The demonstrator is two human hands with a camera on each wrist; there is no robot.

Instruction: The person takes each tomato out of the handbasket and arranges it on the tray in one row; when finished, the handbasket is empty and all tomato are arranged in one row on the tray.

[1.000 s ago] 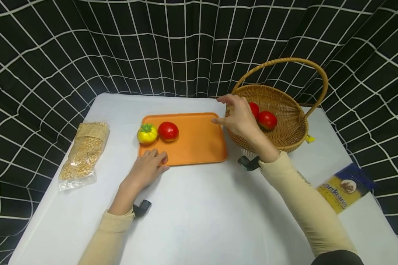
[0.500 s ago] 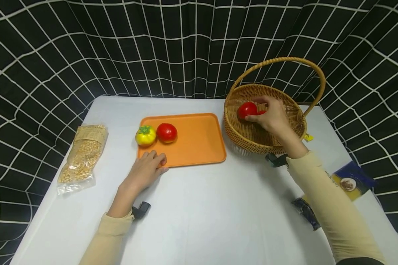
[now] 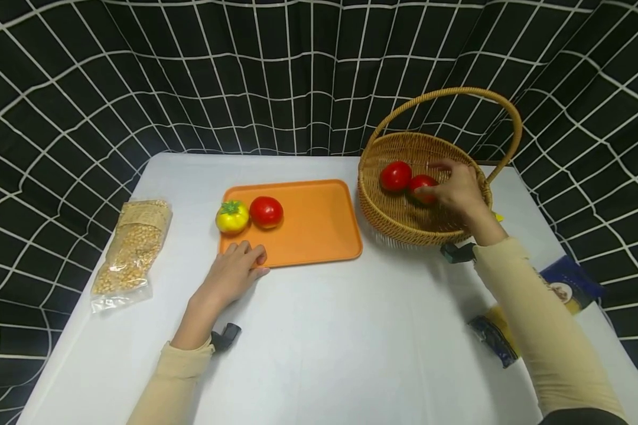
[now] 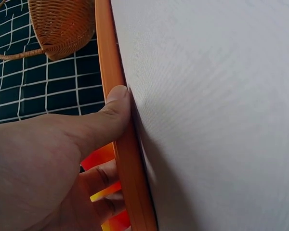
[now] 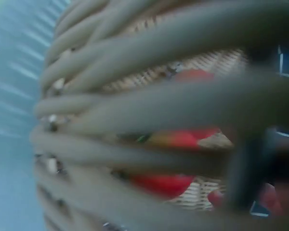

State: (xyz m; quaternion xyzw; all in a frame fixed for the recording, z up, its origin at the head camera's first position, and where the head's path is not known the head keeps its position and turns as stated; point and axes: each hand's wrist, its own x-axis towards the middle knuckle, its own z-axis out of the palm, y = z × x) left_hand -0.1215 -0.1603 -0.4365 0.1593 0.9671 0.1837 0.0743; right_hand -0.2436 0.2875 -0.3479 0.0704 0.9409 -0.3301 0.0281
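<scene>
My left hand [image 3: 236, 273] grips the near left edge of an orange tray [image 3: 319, 221], thumb outside the rim and fingers inside, as the left wrist view shows. On the tray sit a red tomato [image 3: 266, 212] and, by its left edge, a yellow tomato-like fruit [image 3: 232, 217] with a green top. My right hand [image 3: 459, 192] is inside the wicker basket [image 3: 388, 215], its thumb and fingers spread around the right side of a red tomato [image 3: 417, 183]. A second red tomato [image 3: 396, 176] lies to its left. Basket weave covers much of the blurred right wrist view.
A clear bag of corn kernels [image 3: 138, 245] lies at the table's left. Beneath the right forearm is a blue and yellow packet [image 3: 569, 277], partly covered. The basket's tall handle [image 3: 457, 91] arches over its opening. A black gridded curtain [image 3: 308, 77] hangs behind the table.
My right hand has moved right, from above the basket's left rim into the basket, reaching the right-hand tomato. Both basket tomatoes now show more fully. My left hand has stayed on the tray.
</scene>
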